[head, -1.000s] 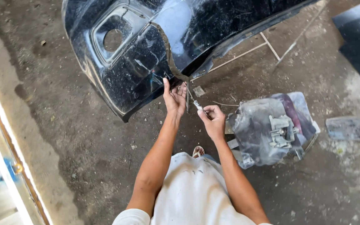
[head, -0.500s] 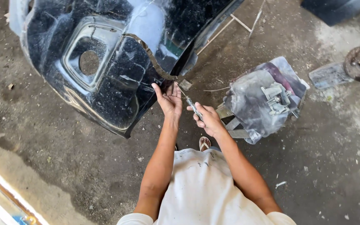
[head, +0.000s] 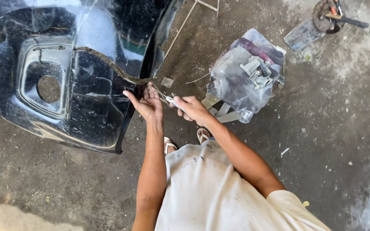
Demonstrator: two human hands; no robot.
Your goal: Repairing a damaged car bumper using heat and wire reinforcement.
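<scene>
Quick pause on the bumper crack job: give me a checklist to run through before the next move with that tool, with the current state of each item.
1. Tool gripped: ok. The right hand is closed around a small metal tool.
2. Tool type and tip condition: cannot tell, too small and partly covered.
3. Panel steadied: ok. The left hand is open, fingers against the edge of the black bumper by the crack.
4. Left fingers away from the tool tip: not ok, they lie right next to it.
5. Bumper resting steadily on the concrete floor: cannot tell.
6. Spare parts within reach: ok. The plastic bag of metal parts lies just beyond the right hand.
</scene>
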